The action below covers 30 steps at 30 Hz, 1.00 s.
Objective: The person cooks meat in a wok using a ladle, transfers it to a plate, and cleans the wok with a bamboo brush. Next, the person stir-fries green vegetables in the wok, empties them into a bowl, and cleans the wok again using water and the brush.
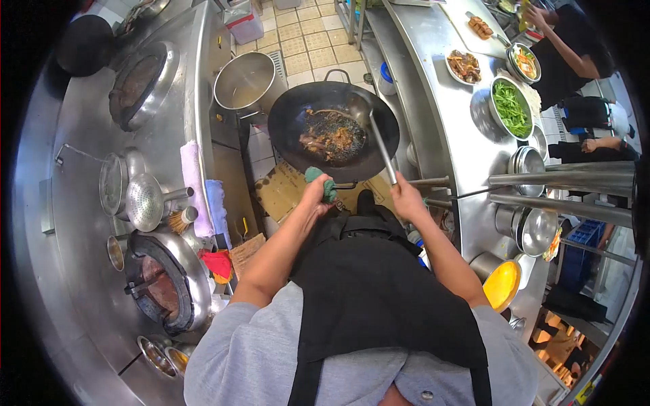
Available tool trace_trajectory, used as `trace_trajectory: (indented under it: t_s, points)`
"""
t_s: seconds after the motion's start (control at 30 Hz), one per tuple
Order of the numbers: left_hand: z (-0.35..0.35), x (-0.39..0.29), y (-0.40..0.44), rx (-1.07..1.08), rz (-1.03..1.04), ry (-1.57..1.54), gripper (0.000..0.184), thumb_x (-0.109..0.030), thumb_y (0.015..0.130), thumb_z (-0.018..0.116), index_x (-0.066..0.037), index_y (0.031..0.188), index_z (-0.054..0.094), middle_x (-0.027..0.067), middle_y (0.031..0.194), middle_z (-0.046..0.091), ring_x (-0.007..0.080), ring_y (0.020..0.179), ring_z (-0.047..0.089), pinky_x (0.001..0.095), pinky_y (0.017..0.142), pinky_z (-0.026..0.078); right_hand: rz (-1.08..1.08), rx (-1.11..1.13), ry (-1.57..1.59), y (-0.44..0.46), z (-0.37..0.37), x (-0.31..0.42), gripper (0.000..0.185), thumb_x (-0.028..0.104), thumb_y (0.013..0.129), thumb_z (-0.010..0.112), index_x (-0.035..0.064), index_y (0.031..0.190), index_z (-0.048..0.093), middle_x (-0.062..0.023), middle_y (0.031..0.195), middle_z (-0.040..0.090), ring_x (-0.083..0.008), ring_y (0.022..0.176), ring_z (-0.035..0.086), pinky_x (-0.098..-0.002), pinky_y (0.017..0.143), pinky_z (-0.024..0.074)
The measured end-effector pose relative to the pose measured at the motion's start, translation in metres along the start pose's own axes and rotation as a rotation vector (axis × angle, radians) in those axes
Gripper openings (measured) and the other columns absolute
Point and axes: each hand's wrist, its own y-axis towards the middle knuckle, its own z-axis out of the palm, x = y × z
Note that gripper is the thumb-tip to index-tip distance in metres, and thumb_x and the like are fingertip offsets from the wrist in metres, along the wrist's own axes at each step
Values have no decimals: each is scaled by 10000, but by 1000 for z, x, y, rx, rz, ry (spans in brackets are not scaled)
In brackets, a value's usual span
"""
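A large black wok (284,145) hangs in front of me over the floor, with browned food pieces (332,139) and dark oily liquid in its bottom. My left hand (317,189) is closed around the wok's near handle, with a green cloth (321,183) between palm and metal. In my right hand (407,200) is the long handle of a ladle (383,145). The ladle's bowl rests inside the wok at its upper right, near the food.
A big metal pot (247,84) stands left of the wok. The stove counter (81,237) with burners runs along my left, holding a perforated strainer (144,201). On the right steel counter (433,61) are a bowl of greens (509,108) and a plate of cooked food (464,67). Other people stand beyond.
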Motion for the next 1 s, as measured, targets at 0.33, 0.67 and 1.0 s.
trace_trajectory:
  t_s: [0.33,0.67,1.0]
  points:
    - [-12,12,39,-128,158,123,216,-199,740,615,-57,887,544,74,717,553,212,570,553,385,468,468,343,935,1623,-57,-45,4,483,180,957,480,147,1411,319,-20,701,467,-60,435,384,-204,333,328]
    - [-64,-24,-6,-22,-50,-13,163,-222,772,605,-113,820,494,33,662,505,179,522,502,322,446,431,440,727,1492,2,-13,34,456,196,954,494,148,1383,347,16,675,463,-67,460,426,-205,394,360]
    - [-52,-11,-47,-42,-69,-71,161,-228,789,597,-111,822,493,32,655,503,171,552,500,301,450,420,-4,123,-161,18,6,38,542,164,903,446,32,1406,294,-263,1010,617,-438,945,580,-502,853,436]
